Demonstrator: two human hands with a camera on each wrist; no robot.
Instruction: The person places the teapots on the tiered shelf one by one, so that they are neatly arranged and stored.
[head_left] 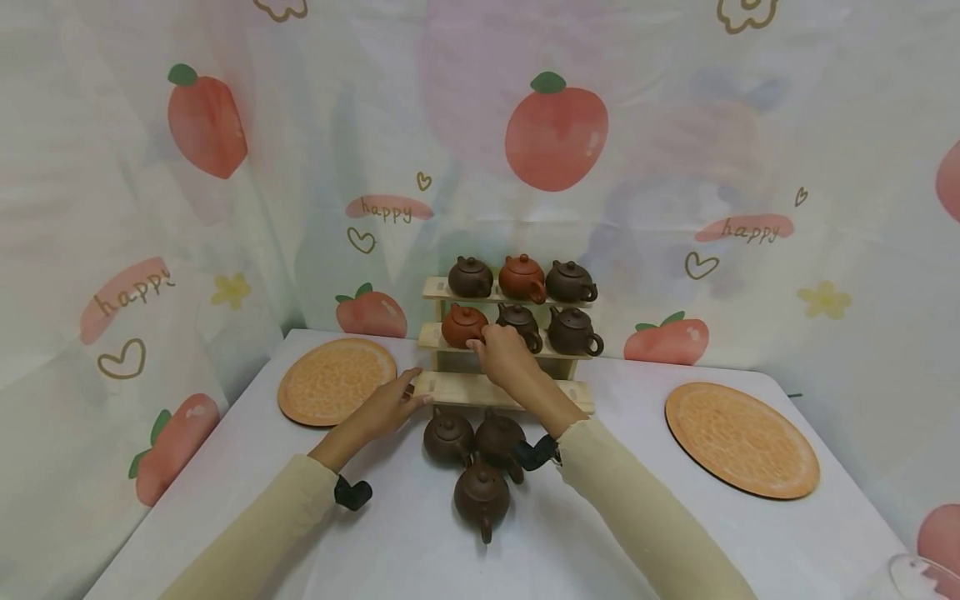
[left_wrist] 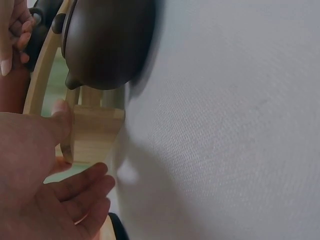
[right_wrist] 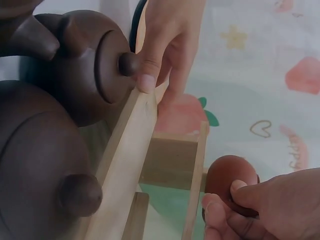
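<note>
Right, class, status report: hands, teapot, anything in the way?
Left hand grips rack's bottom shelf end. Right hand pinches red teapot on middle shelf. Dark teapot right beside it.

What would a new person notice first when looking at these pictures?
Probably the wooden stepped rack at the back of the white table, with six small clay teapots on its upper two steps. The right hand grips the reddish teapot on the middle step, while the left hand holds the rack's lower left end. Three dark teapots stand on the table in front, and an orange round mat lies on each side.
</note>
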